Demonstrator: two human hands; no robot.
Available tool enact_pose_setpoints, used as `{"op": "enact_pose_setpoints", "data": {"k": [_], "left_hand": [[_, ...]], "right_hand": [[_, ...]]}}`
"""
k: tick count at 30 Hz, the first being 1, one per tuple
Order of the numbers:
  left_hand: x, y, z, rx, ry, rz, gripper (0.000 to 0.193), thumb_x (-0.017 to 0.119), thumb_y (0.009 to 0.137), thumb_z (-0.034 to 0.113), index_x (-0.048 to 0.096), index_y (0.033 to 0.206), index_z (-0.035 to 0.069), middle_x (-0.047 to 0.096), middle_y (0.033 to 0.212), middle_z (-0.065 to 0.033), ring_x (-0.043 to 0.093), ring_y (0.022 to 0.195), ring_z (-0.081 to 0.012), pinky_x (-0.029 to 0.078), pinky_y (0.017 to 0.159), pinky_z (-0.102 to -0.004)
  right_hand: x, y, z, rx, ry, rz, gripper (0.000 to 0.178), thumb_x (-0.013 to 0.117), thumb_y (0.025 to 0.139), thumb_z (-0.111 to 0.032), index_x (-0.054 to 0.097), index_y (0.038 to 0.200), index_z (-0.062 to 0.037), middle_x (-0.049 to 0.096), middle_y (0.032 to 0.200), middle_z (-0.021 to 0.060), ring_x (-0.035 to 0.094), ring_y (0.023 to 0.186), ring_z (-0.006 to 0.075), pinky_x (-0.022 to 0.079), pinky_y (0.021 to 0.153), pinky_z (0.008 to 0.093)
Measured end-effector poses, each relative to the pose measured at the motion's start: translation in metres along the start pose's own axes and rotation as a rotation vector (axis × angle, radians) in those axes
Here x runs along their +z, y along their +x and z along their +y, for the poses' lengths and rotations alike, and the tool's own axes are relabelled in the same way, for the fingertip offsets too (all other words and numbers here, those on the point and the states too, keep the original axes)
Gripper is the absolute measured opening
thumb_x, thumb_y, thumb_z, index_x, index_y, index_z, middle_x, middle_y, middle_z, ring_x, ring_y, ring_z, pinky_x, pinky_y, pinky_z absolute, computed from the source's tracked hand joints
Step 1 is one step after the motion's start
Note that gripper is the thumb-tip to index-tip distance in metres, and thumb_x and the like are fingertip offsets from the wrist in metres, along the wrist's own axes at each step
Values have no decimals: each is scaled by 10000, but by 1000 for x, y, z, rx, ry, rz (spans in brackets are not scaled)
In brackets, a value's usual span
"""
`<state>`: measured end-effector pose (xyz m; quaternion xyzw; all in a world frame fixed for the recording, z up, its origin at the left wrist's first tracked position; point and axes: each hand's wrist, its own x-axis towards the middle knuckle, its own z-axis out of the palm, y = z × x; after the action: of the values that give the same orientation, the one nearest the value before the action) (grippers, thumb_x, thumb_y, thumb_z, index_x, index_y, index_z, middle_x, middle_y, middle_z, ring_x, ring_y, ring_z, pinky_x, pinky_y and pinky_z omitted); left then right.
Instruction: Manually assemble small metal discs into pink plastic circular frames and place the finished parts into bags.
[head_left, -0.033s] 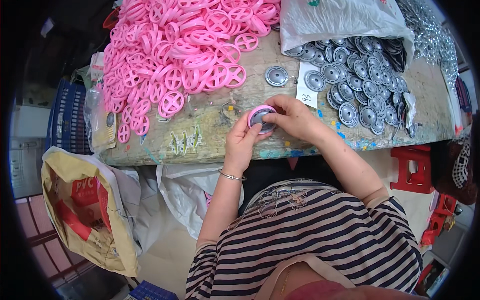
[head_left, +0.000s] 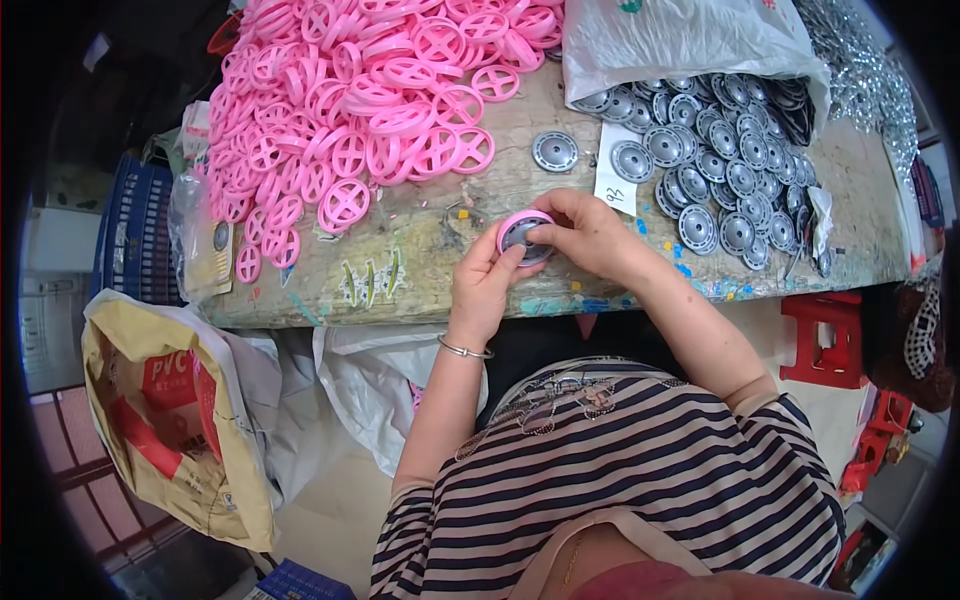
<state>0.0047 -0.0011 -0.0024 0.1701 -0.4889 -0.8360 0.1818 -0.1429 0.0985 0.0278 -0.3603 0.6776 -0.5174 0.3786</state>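
Observation:
Near the table's front edge, my left hand (head_left: 477, 287) and my right hand (head_left: 592, 236) hold one round piece between them. It is a pink plastic ring (head_left: 503, 229) with a silver-grey disc (head_left: 519, 237) seated inside it. Both thumbs press on the disc's face, and my fingers curl round the rim, partly hidden. A single grey disc (head_left: 555, 151) lies flat on the table just beyond my hands. Far left spreads a large heap of pink spoked rings (head_left: 345, 205). To the right lie many grey discs (head_left: 737, 233), some spilling from a white plastic bag (head_left: 690, 45).
A white paper slip (head_left: 614, 190) lies beside the discs, and silver tinsel-like material (head_left: 865, 90) at the far right. Below the worn wooden table (head_left: 430, 300) stand an open paper sack (head_left: 250, 440) on the left and a red stool (head_left: 825, 340) on the right.

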Motion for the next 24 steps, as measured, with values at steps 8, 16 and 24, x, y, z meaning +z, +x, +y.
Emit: {"op": "enact_pose_setpoints", "data": {"k": [8,16,24], "left_hand": [[-14,-28,-7,123,165,202,312,454,980,112,478,1259,-24,558,1141,-99,601,982,-175,565,799,-324],[-106,-174,-3,122,560,909,313,426,999,191,528,1187,-37,604,1060,-105,592,917,-172,473,834,-287],[-106,-175,-6,177,1101,881,298,466,965,121,507,1205,-52,574,982,-142,592,883,-210,481,764,-304]], "right_hand": [[7,3,-2,27,-35,-71,234,637,885,-151,604,1070,-12,643,897,33,582,826,90,490,748,268],[19,82,-7,-507,-582,181,245,646,848,-184,594,1040,-42,554,1030,152,570,879,291,464,809,357],[7,83,-3,-433,-513,138,188,669,822,-193,591,875,-31,570,850,150,547,826,332,441,751,390]]}}
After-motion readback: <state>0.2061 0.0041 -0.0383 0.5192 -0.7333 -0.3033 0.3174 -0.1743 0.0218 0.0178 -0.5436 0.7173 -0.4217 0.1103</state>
